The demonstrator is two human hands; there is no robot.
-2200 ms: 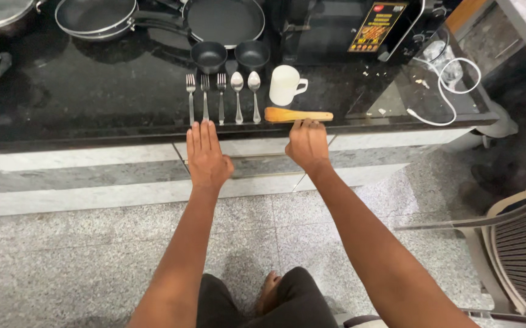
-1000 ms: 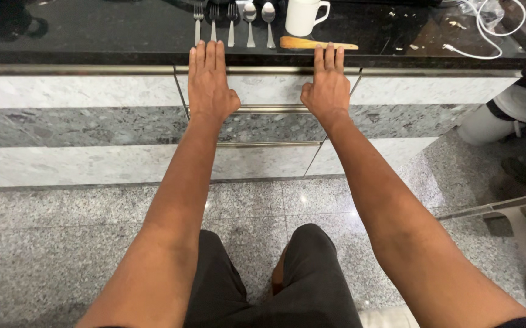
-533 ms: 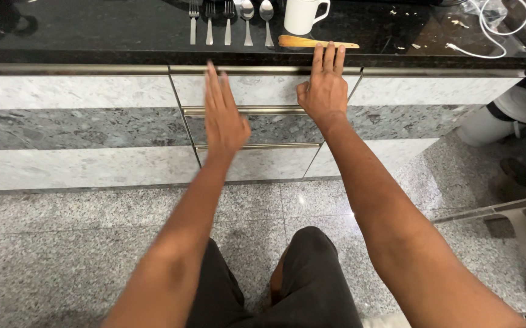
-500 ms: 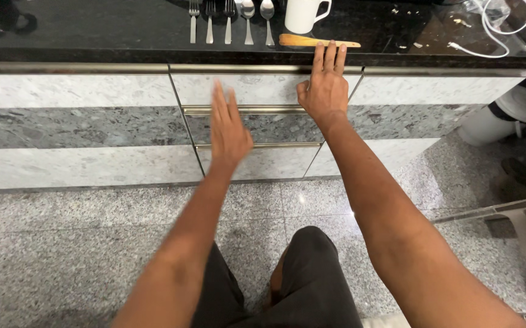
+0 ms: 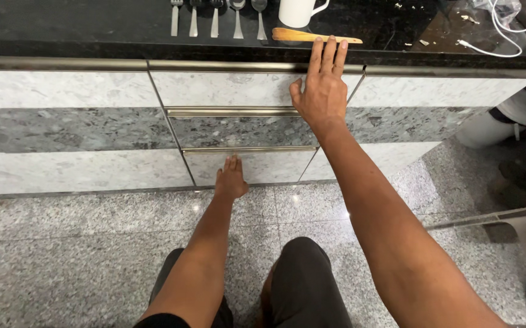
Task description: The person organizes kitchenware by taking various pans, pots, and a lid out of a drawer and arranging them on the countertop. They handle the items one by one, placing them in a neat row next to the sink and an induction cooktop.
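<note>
two flat hands on a bank of drawers under a dark stone counter

the right hand (image 5: 322, 91) lies open, fingers straight and together, fingertips at the counter edge just below the wooden spatula (image 5: 311, 36), palm on the top drawer (image 5: 226, 88); it grips nothing. the left hand (image 5: 231, 179) reaches low, fingers extended and close together against the bottom drawer (image 5: 275, 165), beneath its metal handle rail (image 5: 247, 149), holding nothing. on the counter (image 5: 81, 24) above sit a row of forks and spoons (image 5: 217, 15), a white mug (image 5: 298, 11) and a white cable (image 5: 505, 36).
</note>
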